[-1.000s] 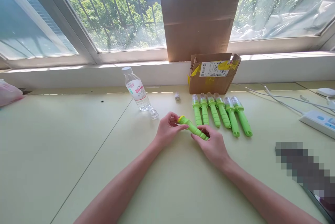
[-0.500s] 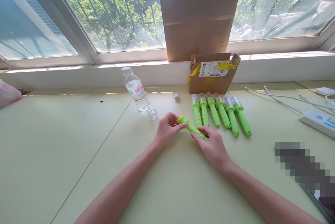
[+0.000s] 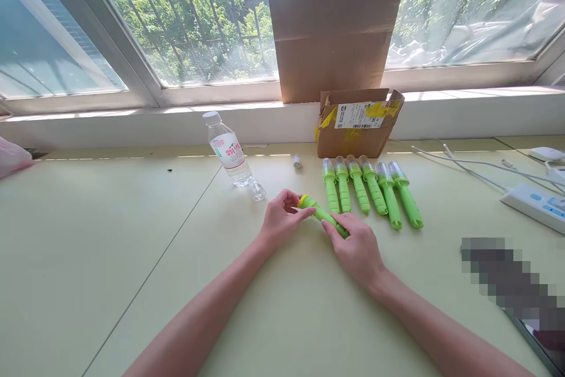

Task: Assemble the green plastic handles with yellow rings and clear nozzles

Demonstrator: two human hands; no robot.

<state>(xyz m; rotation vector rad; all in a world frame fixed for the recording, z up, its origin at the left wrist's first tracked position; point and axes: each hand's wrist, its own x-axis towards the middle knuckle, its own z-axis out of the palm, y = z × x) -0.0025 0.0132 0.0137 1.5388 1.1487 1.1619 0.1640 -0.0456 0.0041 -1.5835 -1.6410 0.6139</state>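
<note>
Between my hands, a green tube (image 3: 324, 216) with a yellow ring at its upper left end lies slanted. The fingers of my left hand (image 3: 283, 214) close round the yellow end. My right hand (image 3: 356, 243) grips the lower right end. Just beyond, several green sticks with clear caps (image 3: 359, 190) lie side by side. A small white piece (image 3: 297, 162) stands behind the held tube. To the left of it, a small clear plastic piece (image 3: 256, 189) rests beside a water bottle (image 3: 230, 152).
An open cardboard box (image 3: 355, 136) stands by the wall behind the sticks. A white power strip (image 3: 536, 205) with cables lies at the right. A dark, pixelated object (image 3: 514, 289) is at the lower right. A pink bag (image 3: 12, 157) sits far left.
The fingers of my right hand have shifted slightly on the green tube. The whole view has moved a little; the other objects keep their places.
</note>
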